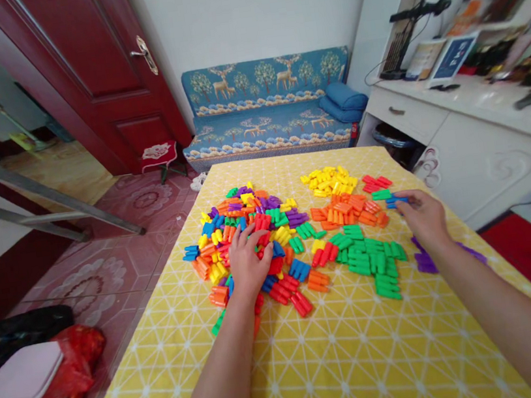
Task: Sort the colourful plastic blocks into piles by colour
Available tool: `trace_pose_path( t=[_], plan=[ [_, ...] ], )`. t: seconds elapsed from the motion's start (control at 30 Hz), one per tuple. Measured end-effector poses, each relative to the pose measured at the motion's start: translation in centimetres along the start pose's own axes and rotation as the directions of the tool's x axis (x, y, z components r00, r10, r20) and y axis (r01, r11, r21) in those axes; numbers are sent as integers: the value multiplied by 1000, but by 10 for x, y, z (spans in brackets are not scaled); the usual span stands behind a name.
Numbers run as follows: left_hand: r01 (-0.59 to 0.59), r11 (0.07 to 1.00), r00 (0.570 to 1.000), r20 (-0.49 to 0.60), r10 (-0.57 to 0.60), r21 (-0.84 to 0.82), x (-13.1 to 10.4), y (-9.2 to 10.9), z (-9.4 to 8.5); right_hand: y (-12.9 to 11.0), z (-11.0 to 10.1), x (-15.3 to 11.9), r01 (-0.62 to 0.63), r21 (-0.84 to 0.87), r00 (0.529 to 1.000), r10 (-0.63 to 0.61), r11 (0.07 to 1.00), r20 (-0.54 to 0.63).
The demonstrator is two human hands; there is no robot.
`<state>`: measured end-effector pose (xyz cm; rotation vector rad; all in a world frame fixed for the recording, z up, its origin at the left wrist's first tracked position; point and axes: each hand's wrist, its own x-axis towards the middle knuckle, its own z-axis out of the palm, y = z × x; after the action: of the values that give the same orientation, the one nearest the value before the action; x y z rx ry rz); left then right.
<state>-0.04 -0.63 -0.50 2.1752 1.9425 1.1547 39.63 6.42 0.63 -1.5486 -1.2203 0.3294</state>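
Over a mixed heap of coloured plastic building blocks (237,206) on the left, my left hand (248,260) rests with fingers apart and a little bent. Red blocks (263,221) lie at its fingertips. On the far right, my right hand (420,213) pinches a blue block (394,201) between thumb and fingers. A green block (381,194) lies against or just beside the blue one; I cannot tell whether they touch. Nearby are single-colour groups: yellow blocks (330,182), orange blocks (343,209), green blocks (369,255) and red blocks (376,182). Purple blocks (424,260) are partly hidden behind my right forearm.
A yellow patterned cloth (337,360) covers the table. Beyond it stands a blue sofa (259,121). A white cabinet (480,149) is on the right. To the left are a red door (94,71), a metal ladder-like frame (49,203) and bags (71,364) on the floor.
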Motion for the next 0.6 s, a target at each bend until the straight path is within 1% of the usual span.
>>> trace_pose_path(
  t=[0.07,0.1,0.13,0.17,0.27,0.33,0.43,0.5,0.53,0.6],
  plan=[
    [-4,1000,1000,-3,4,-2,0,0,0,13,-20,13,-148,17,988,149,989,-30],
    [-5,1000,1000,-4,5,-4,0,0,0,14,-26,13,-184,34,983,185,982,-14],
    [-6,1000,1000,-4,6,-5,0,1,-1,12,-28,8,-191,52,981,190,980,28],
    [-6,1000,1000,-4,6,-6,-1,2,-1,7,-29,0,-175,76,982,168,982,84],
    [-7,1000,1000,-22,7,3,-2,8,-5,-20,-17,-43,-109,187,968,61,976,244],
    [-30,999,998,-54,31,26,-2,14,-11,-42,-4,-79,-100,263,958,22,960,285],
    [-77,996,993,-80,81,54,0,26,-26,-69,13,-132,-109,331,927,-25,938,375],
    [-94,996,994,-51,94,10,0,36,-39,-81,23,-162,-90,368,906,-78,925,417],
    [-100,994,995,-16,99,-46,-2,41,-45,-85,27,-174,-59,379,899,-116,923,421],
    [-96,972,987,108,121,-215,-8,54,-53,-90,34,-191,37,384,893,-203,923,402]
  ],
)
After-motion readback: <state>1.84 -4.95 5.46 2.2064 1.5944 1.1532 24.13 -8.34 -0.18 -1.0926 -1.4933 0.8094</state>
